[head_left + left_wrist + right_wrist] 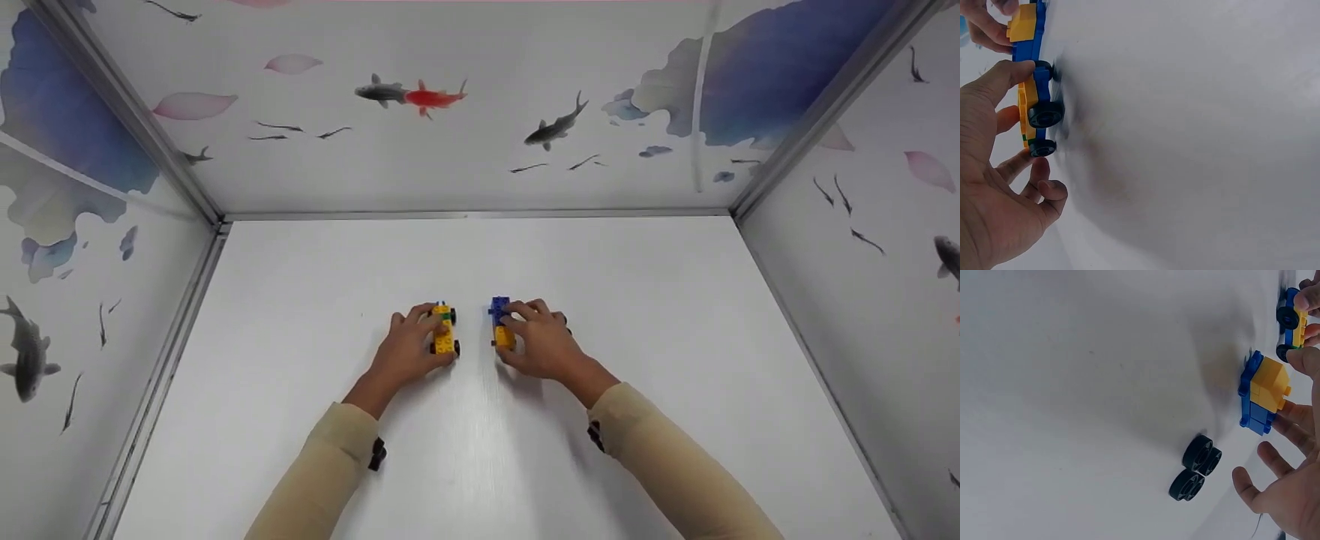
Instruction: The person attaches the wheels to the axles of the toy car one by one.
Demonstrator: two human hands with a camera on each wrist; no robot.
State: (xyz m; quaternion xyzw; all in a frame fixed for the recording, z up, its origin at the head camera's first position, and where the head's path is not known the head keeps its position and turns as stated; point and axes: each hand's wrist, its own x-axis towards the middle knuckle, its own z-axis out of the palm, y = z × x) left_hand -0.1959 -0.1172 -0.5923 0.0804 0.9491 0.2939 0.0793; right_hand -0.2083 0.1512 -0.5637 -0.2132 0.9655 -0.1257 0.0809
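My left hand [405, 349] grips a small toy car [444, 343] built of yellow and blue blocks, with a little green on top. In the left wrist view, black wheels [1045, 115] are fitted under it, and the thumb and a fingertip hold its two ends. To the right, my right hand [549, 346] holds a second toy car body [500, 303] of blue and yellow blocks by its ends. No wheels show on this body [1266, 385] in the right wrist view. The two toys stand side by side, a short gap apart.
Several loose black wheels [1198, 454] lie together on the white table [465, 450], near the right hand's fingers. Panels printed with fish [555, 131] and petals [195, 106] enclose the back and both sides. A metal strip [465, 215] runs along the rear edge.
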